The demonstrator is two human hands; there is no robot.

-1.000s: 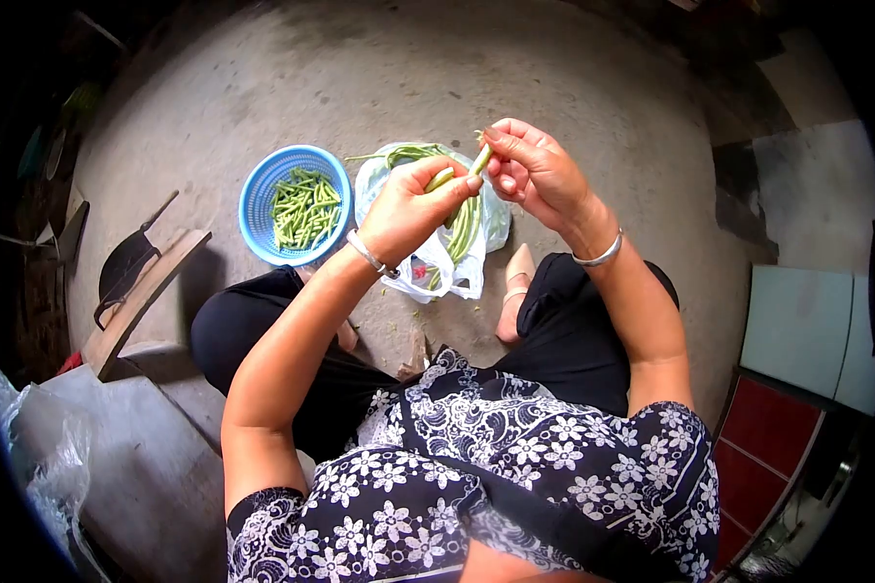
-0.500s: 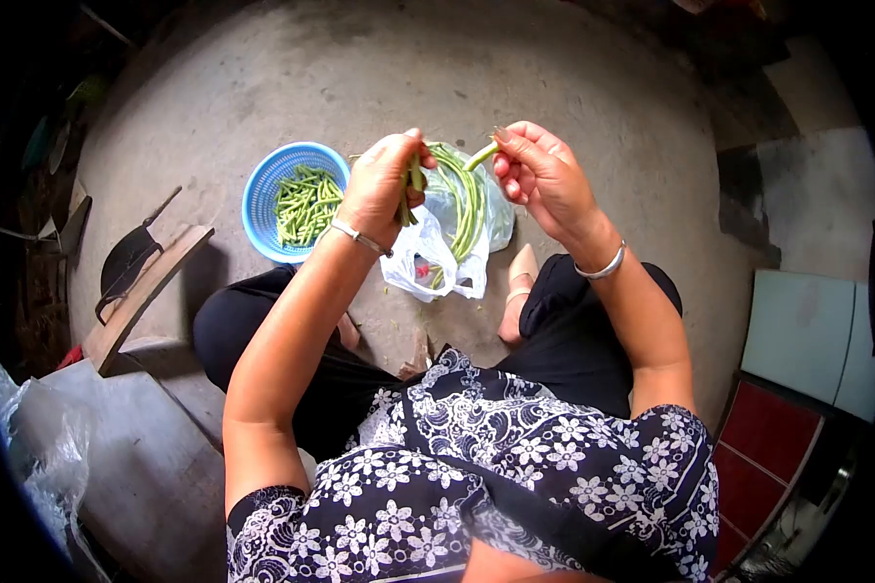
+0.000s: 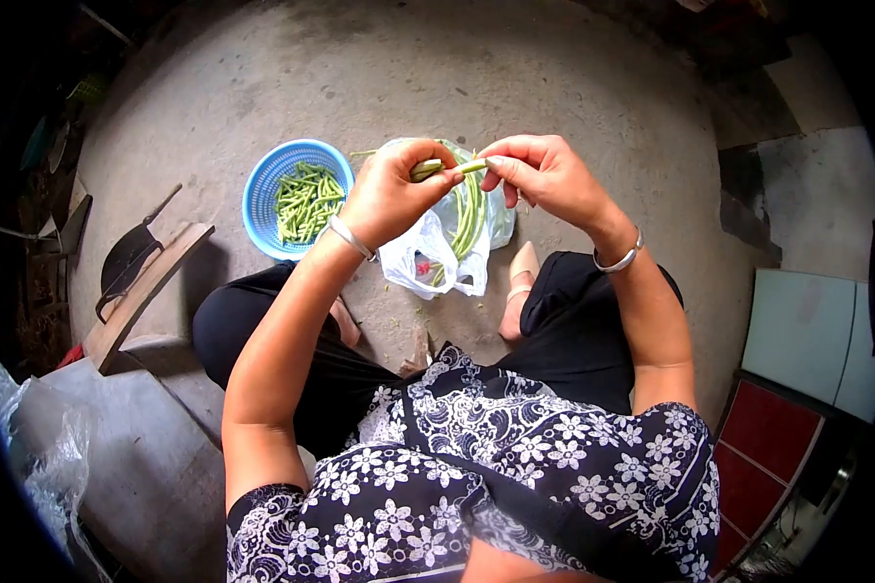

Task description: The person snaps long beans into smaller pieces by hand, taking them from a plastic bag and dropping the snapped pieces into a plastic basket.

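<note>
The fingers of the left hand point(image 3: 391, 199) are curled closed around a small bundle of bean pieces point(image 3: 426, 170), with the thumb and forefinger at the right side of the bundle. The thumb and forefinger of the right hand point(image 3: 554, 183) are pinched on the right end of a green bean segment point(image 3: 472, 166). The segment lies nearly level between the two hands, its left end at the left thumb and forefinger, above the far part of the plastic bag point(image 3: 413, 255).

Compared with the frame half a second earlier, the hands have closed the gap between them. In that frame the left hand was turned with its bundle pointing down, and the right hand held a segment well apart from it. The left hand has now rolled so that the bundle points right.

Long beans point(image 3: 472, 219) lie in a curved strand over the bag, below the hands; bag and strand have kept their position. To the left of the bag stands the blue basket point(image 3: 261, 209), with short cut beans point(image 3: 306, 202) inside; its position is practically unchanged.

Farther left, a dark blade point(image 3: 126, 260) rests at a wooden board point(image 3: 156, 287). A clear plastic sheet point(image 3: 60, 452) lies at the near left. A cabinet point(image 3: 802, 325) with pale and red panels stands at the right.
</note>
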